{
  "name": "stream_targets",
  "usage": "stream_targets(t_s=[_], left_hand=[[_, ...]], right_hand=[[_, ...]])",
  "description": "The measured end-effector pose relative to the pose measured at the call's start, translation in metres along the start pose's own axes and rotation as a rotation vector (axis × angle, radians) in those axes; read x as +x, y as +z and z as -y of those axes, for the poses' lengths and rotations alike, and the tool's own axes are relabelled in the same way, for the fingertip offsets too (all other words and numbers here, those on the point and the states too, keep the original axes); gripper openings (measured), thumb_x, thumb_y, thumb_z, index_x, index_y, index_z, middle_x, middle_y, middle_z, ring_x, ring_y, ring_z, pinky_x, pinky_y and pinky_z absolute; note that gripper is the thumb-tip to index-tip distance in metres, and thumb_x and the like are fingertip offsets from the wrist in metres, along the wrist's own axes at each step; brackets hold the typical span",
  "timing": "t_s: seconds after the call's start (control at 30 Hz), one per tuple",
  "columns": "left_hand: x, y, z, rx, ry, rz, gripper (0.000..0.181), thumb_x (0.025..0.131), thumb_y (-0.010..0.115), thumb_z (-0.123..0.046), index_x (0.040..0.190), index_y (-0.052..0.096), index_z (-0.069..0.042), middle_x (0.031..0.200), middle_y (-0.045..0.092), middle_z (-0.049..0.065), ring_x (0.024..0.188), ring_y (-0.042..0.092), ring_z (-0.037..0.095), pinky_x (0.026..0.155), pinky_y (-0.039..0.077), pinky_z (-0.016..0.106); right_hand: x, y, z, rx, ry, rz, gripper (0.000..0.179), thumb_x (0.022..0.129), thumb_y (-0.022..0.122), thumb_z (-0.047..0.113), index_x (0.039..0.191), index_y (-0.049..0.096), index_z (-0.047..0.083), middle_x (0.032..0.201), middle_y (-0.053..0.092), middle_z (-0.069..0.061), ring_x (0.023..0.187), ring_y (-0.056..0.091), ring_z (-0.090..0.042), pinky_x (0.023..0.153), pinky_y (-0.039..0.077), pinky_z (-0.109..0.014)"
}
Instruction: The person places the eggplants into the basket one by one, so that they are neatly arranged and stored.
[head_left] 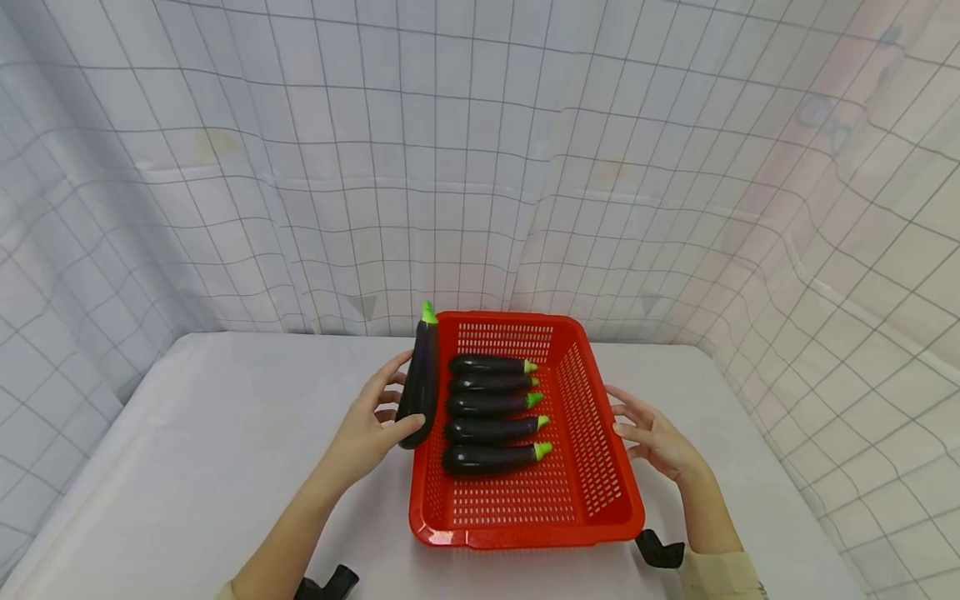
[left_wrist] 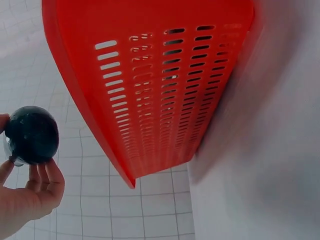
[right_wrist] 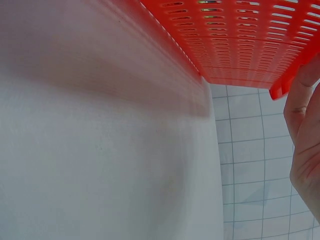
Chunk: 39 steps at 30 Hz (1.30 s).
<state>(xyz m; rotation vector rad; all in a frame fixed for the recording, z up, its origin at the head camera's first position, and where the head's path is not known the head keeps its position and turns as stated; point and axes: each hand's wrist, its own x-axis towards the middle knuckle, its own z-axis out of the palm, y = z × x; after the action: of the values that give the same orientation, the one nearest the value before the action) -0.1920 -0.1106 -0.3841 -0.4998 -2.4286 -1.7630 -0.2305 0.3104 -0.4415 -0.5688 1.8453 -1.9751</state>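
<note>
My left hand [head_left: 372, 423] grips a dark eggplant [head_left: 422, 379] with a green stem. It is held above the left rim of a red perforated basket [head_left: 525, 536], its stem pointing away from me. In the left wrist view the rounded end of that eggplant [left_wrist: 32, 135] sits between thumb and fingers, apart from the basket wall. Several more eggplants [head_left: 491, 459] lie side by side in the basket, stems to the right. Beside the right rim is my right hand [head_left: 660, 440], its fingers loosely bent at the rim; the right wrist view shows only part of this hand [right_wrist: 306, 140].
The basket stands on a white-covered table [head_left: 247, 433]. Behind and along both sides hang white grid-patterned curtains [head_left: 465, 167]. Black wrist-worn pieces show beneath the left forearm [head_left: 281, 533] and the right forearm [head_left: 705, 508].
</note>
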Motion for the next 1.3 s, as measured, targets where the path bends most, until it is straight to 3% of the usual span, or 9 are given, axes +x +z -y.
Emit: stream_targets(t_s=[0.13, 0.37, 0.47, 0.63, 0.77, 0.87, 0.93, 1.1, 1.3], left_hand=[[0.004, 0.012, -0.006, 0.070, 0.073, 0.015, 0.075, 0.078, 0.067, -0.002, 0.141, 0.033, -0.024, 0.117, 0.044, 0.009, 0.095, 0.048, 0.022, 0.078, 0.044, 0.036], [0.006, 0.035, -0.015, 0.182, 0.123, 0.082, 0.074, 0.077, 0.070, -0.005, 0.139, 0.037, -0.026, 0.116, 0.045, 0.006, 0.100, 0.044, 0.020, 0.078, 0.047, 0.035], [0.005, 0.044, -0.016, 0.267, 0.178, 0.117, 0.074, 0.076, 0.071, -0.006, 0.138, 0.038, -0.026, 0.117, 0.044, 0.005, 0.103, 0.042, 0.020, 0.080, 0.049, 0.034], [0.004, 0.056, -0.016, 0.441, 0.312, 0.165, 0.074, 0.074, 0.073, -0.008, 0.137, 0.039, -0.027, 0.116, 0.043, 0.005, 0.099, 0.042, 0.018, 0.076, 0.050, 0.030], [0.002, 0.064, -0.011, 0.591, 0.477, 0.171, 0.073, 0.072, 0.074, -0.008, 0.136, 0.042, -0.024, 0.113, 0.044, 0.005, 0.094, 0.042, 0.016, 0.072, 0.047, 0.027], [0.000, 0.068, -0.007, 0.681, 0.565, 0.184, 0.071, 0.072, 0.074, -0.010, 0.135, 0.043, -0.023, 0.111, 0.045, 0.005, 0.093, 0.042, 0.018, 0.073, 0.046, 0.029], [-0.002, 0.070, -0.006, 0.722, 0.583, 0.215, 0.070, 0.073, 0.073, -0.011, 0.135, 0.043, -0.023, 0.112, 0.045, 0.006, 0.094, 0.043, 0.020, 0.076, 0.046, 0.031], [-0.006, 0.075, -0.005, 0.816, 0.560, 0.320, 0.069, 0.076, 0.072, -0.016, 0.137, 0.040, -0.027, 0.115, 0.046, 0.006, 0.097, 0.044, 0.022, 0.082, 0.045, 0.034], [-0.008, 0.079, -0.002, 0.926, 0.601, 0.389, 0.070, 0.075, 0.074, -0.019, 0.136, 0.041, -0.027, 0.113, 0.048, 0.006, 0.093, 0.045, 0.020, 0.080, 0.045, 0.032]], right_hand=[[0.000, 0.000, 0.000, -0.005, 0.008, -0.004, 0.059, 0.094, 0.043, -0.001, 0.145, 0.016, 0.005, 0.120, 0.051, -0.009, 0.096, 0.059, -0.020, 0.064, 0.054, -0.035], [0.000, -0.002, -0.001, -0.017, 0.018, -0.008, 0.059, 0.094, 0.044, -0.001, 0.145, 0.016, 0.005, 0.120, 0.051, -0.010, 0.096, 0.059, -0.021, 0.064, 0.054, -0.035], [0.000, -0.002, 0.000, -0.018, 0.016, -0.009, 0.058, 0.094, 0.043, -0.001, 0.145, 0.016, 0.005, 0.120, 0.051, -0.011, 0.096, 0.060, -0.021, 0.064, 0.053, -0.036], [0.000, -0.001, 0.000, -0.018, 0.015, -0.017, 0.058, 0.093, 0.042, -0.003, 0.145, 0.017, 0.004, 0.119, 0.050, -0.012, 0.096, 0.061, -0.021, 0.064, 0.053, -0.038], [0.000, 0.000, 0.000, -0.020, 0.024, -0.030, 0.058, 0.093, 0.043, -0.003, 0.145, 0.017, 0.004, 0.118, 0.051, -0.011, 0.095, 0.061, -0.020, 0.064, 0.053, -0.039], [0.000, 0.001, 0.000, -0.031, 0.034, -0.040, 0.059, 0.093, 0.044, -0.001, 0.145, 0.017, 0.005, 0.118, 0.051, -0.010, 0.095, 0.061, -0.020, 0.065, 0.053, -0.039], [0.000, 0.001, 0.000, -0.040, 0.040, -0.044, 0.059, 0.093, 0.045, 0.000, 0.145, 0.018, 0.005, 0.119, 0.051, -0.010, 0.096, 0.060, -0.021, 0.065, 0.053, -0.039], [-0.001, 0.001, 0.000, -0.050, 0.046, -0.046, 0.059, 0.093, 0.046, 0.001, 0.145, 0.018, 0.006, 0.120, 0.052, -0.009, 0.097, 0.060, -0.021, 0.066, 0.053, -0.038], [0.000, -0.001, -0.001, -0.053, 0.029, -0.035, 0.058, 0.094, 0.044, 0.000, 0.145, 0.018, 0.007, 0.120, 0.051, -0.010, 0.096, 0.060, -0.021, 0.065, 0.053, -0.038]])
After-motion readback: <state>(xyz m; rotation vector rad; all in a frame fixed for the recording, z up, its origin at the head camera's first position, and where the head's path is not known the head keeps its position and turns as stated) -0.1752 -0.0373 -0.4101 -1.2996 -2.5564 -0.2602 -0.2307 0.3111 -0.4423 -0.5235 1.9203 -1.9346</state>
